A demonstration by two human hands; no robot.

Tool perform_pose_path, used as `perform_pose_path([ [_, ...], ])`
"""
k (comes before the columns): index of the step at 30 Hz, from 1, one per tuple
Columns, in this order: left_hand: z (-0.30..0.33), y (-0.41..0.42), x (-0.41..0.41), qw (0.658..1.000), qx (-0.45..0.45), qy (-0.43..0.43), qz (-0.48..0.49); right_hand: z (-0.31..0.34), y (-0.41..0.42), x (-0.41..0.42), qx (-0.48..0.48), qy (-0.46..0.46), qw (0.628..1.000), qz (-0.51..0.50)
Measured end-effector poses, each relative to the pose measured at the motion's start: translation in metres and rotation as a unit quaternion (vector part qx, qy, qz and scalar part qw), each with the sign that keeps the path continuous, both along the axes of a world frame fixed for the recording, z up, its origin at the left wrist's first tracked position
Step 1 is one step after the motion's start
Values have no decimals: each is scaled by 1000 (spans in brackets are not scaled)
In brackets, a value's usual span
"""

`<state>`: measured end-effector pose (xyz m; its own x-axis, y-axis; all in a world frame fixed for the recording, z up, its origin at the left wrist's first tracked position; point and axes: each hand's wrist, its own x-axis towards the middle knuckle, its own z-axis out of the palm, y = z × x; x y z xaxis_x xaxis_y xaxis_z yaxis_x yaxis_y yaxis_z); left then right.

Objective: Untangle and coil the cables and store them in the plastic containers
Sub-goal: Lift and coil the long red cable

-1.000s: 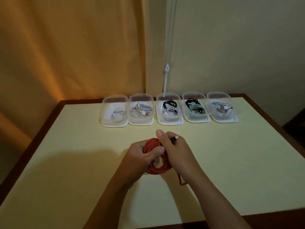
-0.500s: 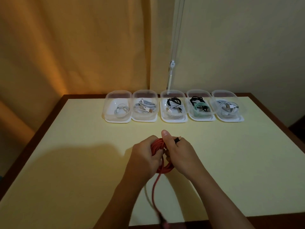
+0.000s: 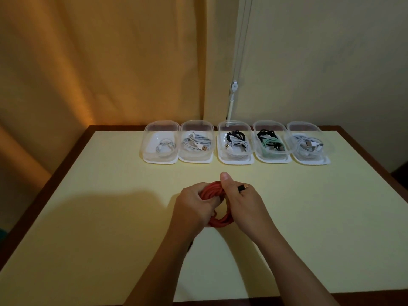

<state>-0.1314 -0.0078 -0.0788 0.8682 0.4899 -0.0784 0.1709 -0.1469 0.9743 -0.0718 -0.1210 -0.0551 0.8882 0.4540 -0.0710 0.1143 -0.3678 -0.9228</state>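
A red cable (image 3: 217,219) is wound into a coil that both hands hold above the middle of the pale yellow table (image 3: 110,206). My left hand (image 3: 193,206) grips the coil's left side with curled fingers. My right hand (image 3: 242,204) grips the right side, thumb pointing up, and the cable's dark plug (image 3: 242,188) sticks out past its knuckles. Several clear plastic containers stand in a row at the table's far edge: the leftmost (image 3: 160,144) holds one small white cable, the others (image 3: 235,143) hold white, black and mint cables.
An orange curtain (image 3: 99,62) hangs behind the table on the left, and a blind cord with a white handle (image 3: 231,100) hangs down just behind the middle container. The table has a dark wooden rim (image 3: 375,160).
The loose red tail that hung down toward the table's near edge has been drawn in; only the coil shows now. Both hands stay together on it at mid-table.
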Motion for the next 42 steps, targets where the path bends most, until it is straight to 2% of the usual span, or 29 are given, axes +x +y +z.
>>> perform_pose_path([
  [4, 8, 4, -7, 983, 171, -43, -42, 1, -6, 7, -6, -1, 1000, -5],
  [9, -6, 13, -7, 952, 271, -1, -146, 0, -8, 7, -9, 34, 999, 24],
  [10, -6, 15, -8, 952, 269, 9, -147, 0, -8, 8, -1, 48, 999, 25],
  [12, -3, 18, -9, 967, 210, 4, -146, 3, -10, 10, 20, 83, 996, 14],
  [16, 7, 20, -8, 985, -5, -36, -167, 9, -12, 16, 123, 165, 978, -18],
  [20, 11, 15, -8, 975, -140, -51, -162, 3, -14, 16, 115, 112, 987, 7],
  [25, 10, 17, -6, 990, -84, -25, -112, -3, -16, 17, 20, 40, 999, 23],
  [30, 6, 20, -4, 995, 1, -26, -99, -4, -15, 16, 12, -27, 999, -14],
  [34, 10, 16, -5, 996, 23, -33, -84, -7, -11, 14, 14, -58, 998, -28],
  [36, 9, 12, -6, 993, 70, -48, -76, -9, -9, 14, 15, -74, 996, -45],
  [40, 9, 12, -8, 993, 21, -41, -109, -11, -13, 17, 0, -88, 994, -66],
  [42, 10, 16, -9, 989, 48, -36, -136, -12, -14, 18, -6, -88, 994, -70],
])
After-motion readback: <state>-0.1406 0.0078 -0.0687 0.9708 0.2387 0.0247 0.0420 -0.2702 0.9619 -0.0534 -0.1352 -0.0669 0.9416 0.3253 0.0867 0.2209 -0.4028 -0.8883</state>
